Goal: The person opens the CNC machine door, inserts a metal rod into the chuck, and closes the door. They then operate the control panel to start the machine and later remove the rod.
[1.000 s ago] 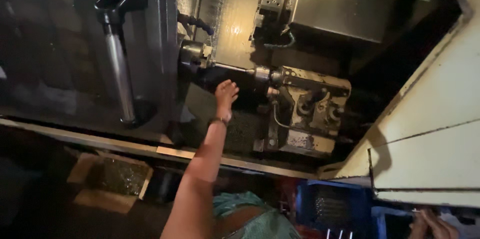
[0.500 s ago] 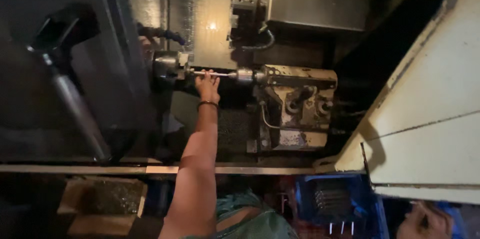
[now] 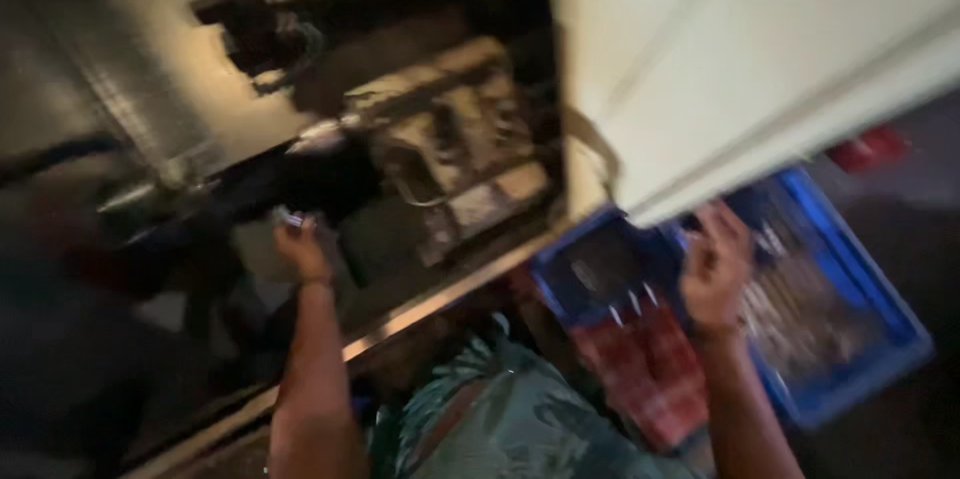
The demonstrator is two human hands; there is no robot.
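Head view: blurred, the frame tilted.
Left hand (image 3: 302, 247): raised inside the dark machine bay, fingers closed around a small shiny metal piece (image 3: 291, 220); the blur hides its exact shape.
Metal piece: at the fingertips, at 7 o'clock from the bright spindle tip (image 3: 318, 136).
Tool block (image 3: 455, 144): a grimy metal assembly at 2 o'clock from the left hand, well apart from it.
Right hand (image 3: 714, 264): over the blue crate (image 3: 868, 307), fingers curled; I cannot tell whether it holds anything.
Crate contents: a heap of thin metal parts (image 3: 795, 309), blurred.
In the way: the white machine panel (image 3: 740, 49) overhangs the crate's far end at 12 o'clock from the right hand.
Sill: a metal edge (image 3: 450, 289) runs between the 2 arms.
Below: teal patterned clothing (image 3: 520, 419).
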